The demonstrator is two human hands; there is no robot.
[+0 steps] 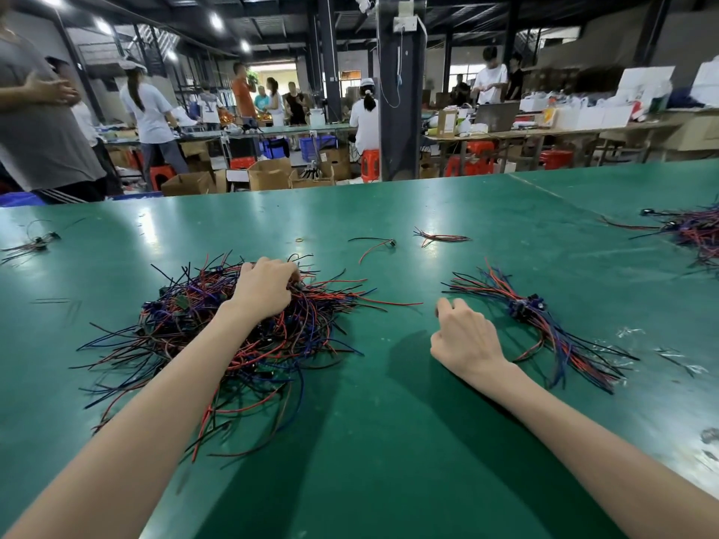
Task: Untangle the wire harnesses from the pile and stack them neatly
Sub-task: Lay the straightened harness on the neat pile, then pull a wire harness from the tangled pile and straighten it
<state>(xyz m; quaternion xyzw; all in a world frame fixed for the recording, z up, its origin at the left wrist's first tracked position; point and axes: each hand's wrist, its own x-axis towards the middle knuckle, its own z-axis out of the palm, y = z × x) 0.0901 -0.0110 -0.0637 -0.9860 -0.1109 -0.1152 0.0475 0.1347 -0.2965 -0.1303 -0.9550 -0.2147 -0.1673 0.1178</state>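
- Caught mid-sort on a green factory table (389,441): reaching into the far side of the tangled pile (218,324) of red, blue and black wire harnesses with the left hand (264,289), fingers curled down among the strands and gripping a clump there.
- Resting the right hand (463,340) on the table just right of the pile, fingers loosely curled, nothing visibly held.
- Right of the pile, just past that hand: a rough stack (544,328) of sorted harnesses, dark connectors gathered near its middle, wire ends fanning out both ways.
- Behind the pile and apart from it: one loose harness (373,245) and a small bundle (439,238).
- Far right of the pile, at the frame's edge: another heap (692,231). Far left: a small cluster (35,243).
- Judged to be the step in hand: freeing a single harness from the pile.
- Best done by pinching at a connector rather than mid-wire, then lifting slowly.
- Worth pinning the rest of the pile flat with the right hand, so as not to drag the whole mass up.
- Better to tease snagged strands apart than to yank: thin leads, likely to kink or pull from their housings.
- Once free, to be laid on the stack right of the pile, connector on connector, wires running the same way.
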